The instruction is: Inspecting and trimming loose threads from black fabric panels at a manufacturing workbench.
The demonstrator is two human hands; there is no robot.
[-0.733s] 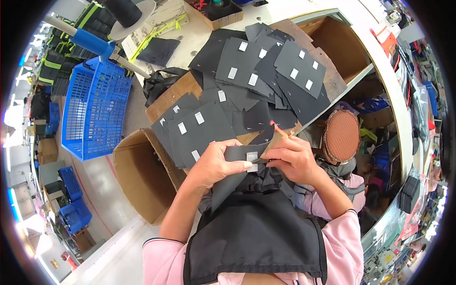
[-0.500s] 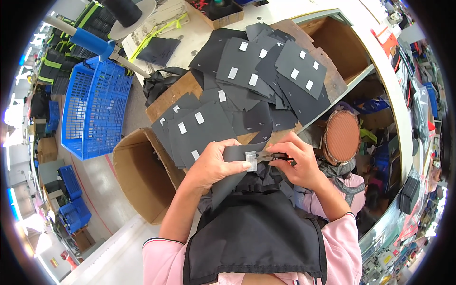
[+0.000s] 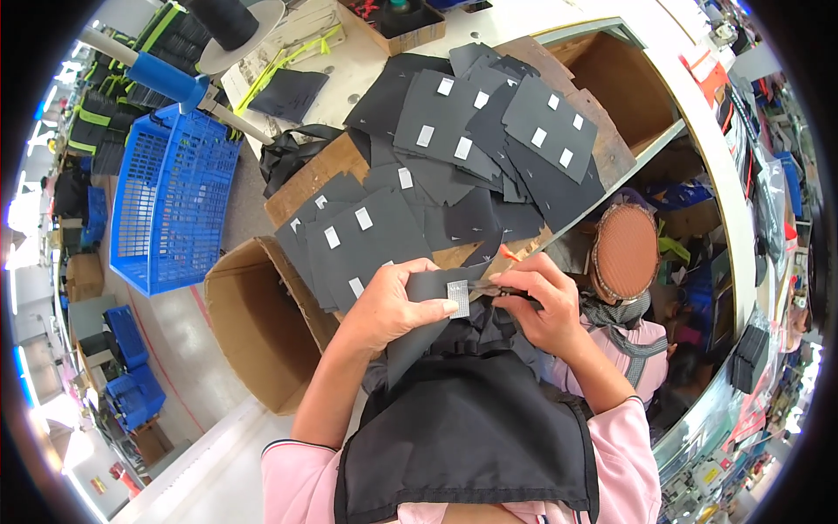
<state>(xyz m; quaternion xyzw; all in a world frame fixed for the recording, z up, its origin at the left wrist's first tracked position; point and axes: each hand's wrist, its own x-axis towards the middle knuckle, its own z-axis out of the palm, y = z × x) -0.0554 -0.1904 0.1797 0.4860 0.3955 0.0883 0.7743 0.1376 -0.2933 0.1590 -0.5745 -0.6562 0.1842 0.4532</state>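
My left hand (image 3: 397, 306) pinches a dark grey fabric panel (image 3: 417, 336) between thumb and fingers, above my lap. A silvery-white patch (image 3: 458, 299) sits at the panel's edge, right beside my left thumb tip. In my right hand (image 3: 543, 301) is a small metal cutting tool, which looks like thread snips (image 3: 482, 287); its tip points left at the patch. Whether the tip touches the patch I cannot tell. Beyond my hands, several dark panels (image 3: 375, 249) with small white patches lie overlapping on a wooden board (image 3: 301, 190).
A cardboard box (image 3: 253, 332) stands open at the left, with a blue plastic basket (image 3: 170, 205) behind it. Another person in a brown-topped hat (image 3: 626, 251) sits close on the right. A thread cone (image 3: 223, 22) stands at the far left of the white table (image 3: 367, 74).
My right hand has shifted slightly, and a small orange-red tip now shows above its fingers. The left hand keeps its pinch on the panel. The whole view has moved a little.
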